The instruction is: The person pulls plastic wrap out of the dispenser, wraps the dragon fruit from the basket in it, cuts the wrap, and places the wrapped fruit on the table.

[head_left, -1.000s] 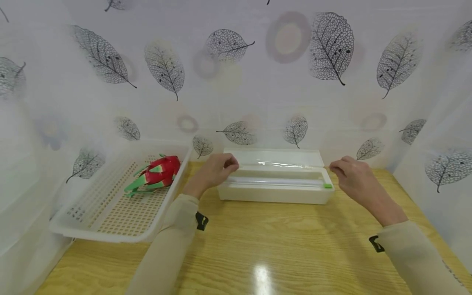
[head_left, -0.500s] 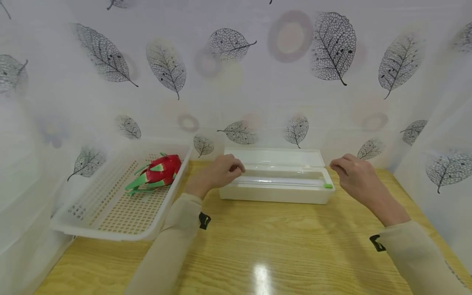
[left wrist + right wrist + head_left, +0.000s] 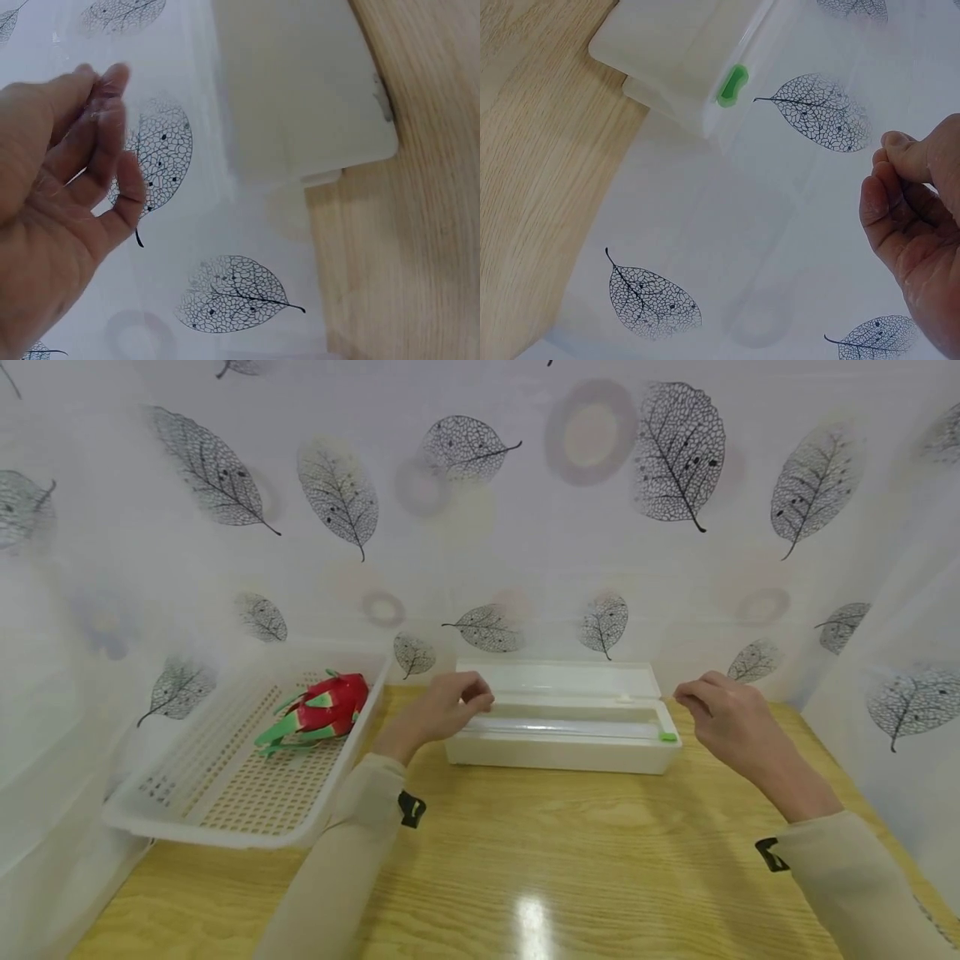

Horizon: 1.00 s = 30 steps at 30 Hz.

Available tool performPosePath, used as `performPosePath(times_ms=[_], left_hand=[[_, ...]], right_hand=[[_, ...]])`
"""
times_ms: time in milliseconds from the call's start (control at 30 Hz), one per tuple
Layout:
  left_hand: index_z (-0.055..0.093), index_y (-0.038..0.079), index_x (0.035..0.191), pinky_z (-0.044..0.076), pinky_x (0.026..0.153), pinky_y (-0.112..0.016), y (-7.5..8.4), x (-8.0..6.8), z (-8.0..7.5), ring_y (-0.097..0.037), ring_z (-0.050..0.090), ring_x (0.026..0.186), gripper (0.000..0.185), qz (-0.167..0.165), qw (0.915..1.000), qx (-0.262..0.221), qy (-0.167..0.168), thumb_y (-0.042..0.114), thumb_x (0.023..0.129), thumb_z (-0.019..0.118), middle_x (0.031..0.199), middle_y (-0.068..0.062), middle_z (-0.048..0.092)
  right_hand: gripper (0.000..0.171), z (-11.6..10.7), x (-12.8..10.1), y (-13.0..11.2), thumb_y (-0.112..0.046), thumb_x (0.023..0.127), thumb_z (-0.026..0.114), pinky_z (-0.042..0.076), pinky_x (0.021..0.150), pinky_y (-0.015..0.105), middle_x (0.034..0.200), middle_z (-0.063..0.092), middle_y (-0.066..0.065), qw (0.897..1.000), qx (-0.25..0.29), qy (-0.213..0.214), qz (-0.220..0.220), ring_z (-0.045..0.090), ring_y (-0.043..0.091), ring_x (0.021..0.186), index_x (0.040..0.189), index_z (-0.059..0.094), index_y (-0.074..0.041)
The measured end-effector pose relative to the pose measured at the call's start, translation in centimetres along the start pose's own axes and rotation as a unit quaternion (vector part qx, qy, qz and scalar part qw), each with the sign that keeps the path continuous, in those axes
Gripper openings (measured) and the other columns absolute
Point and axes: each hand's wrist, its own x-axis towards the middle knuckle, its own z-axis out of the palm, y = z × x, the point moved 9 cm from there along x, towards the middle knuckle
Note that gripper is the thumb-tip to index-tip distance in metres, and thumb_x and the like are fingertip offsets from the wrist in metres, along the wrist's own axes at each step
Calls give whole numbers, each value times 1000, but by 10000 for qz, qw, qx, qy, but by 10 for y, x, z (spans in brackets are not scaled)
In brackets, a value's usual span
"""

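Note:
A long white cling film box point(image 3: 562, 755) sits on the table with its lid point(image 3: 562, 679) raised at the back. Inside lies a clear shiny roll point(image 3: 555, 727), and a green slider point(image 3: 667, 737) is at the right end. My left hand point(image 3: 442, 706) is at the box's left end, thumb and fingertips pinching clear cling film point(image 3: 96, 112), which shows as faint creases at the fingers. Just off the right end, my right hand point(image 3: 723, 714) pinches with thumb and index finger point(image 3: 889, 154); the film there is nearly invisible. Between the hands the sheet is almost transparent.
To the left stands a white perforated basket point(image 3: 202, 837) holding a red dragon fruit point(image 3: 330, 706) with green scales. Behind the box hangs a pale leaf-print curtain point(image 3: 525, 552). The wooden table point(image 3: 540, 852) extends in front of the box.
My left hand shifted slightly right, then back a little left. The right hand stays nearly in place. Film glints seen between the hands a second ago have faded.

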Motion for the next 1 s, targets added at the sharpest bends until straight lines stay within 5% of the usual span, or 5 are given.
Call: performPosePath(times_ms=[133, 367, 1000], left_hand=[[71, 2, 112, 51, 73, -26, 8, 0, -7, -15, 60, 80, 19, 490, 9968, 329, 533, 14, 104, 60, 96, -15, 73], [76, 3, 101, 51, 70, -30, 26, -3, -17, -18, 57, 75, 16, 1065, 9747, 1543, 1215, 15, 100, 65, 86, -8, 68], [72, 3, 101, 55, 72, -29, 35, -7, -27, -19, 62, 80, 17, 985, 9718, 1726, 1268, 17, 102, 63, 92, -9, 70]], right_hand=[[15, -1, 0, 0, 14, 82, 74, 51, 54, 36, 83, 69, 13, 9999, 30, -62, 83, 62, 23, 65, 92, 75, 2], [16, -7, 1, -2, 15, 80, 74, 50, 53, 36, 82, 69, 13, 10000, 31, 92, -5, 62, 24, 63, 91, 75, 3], [15, -18, 7, -2, 17, 81, 73, 54, 56, 44, 84, 69, 18, 9995, -155, 265, 23, 65, 29, 67, 91, 72, 6]])
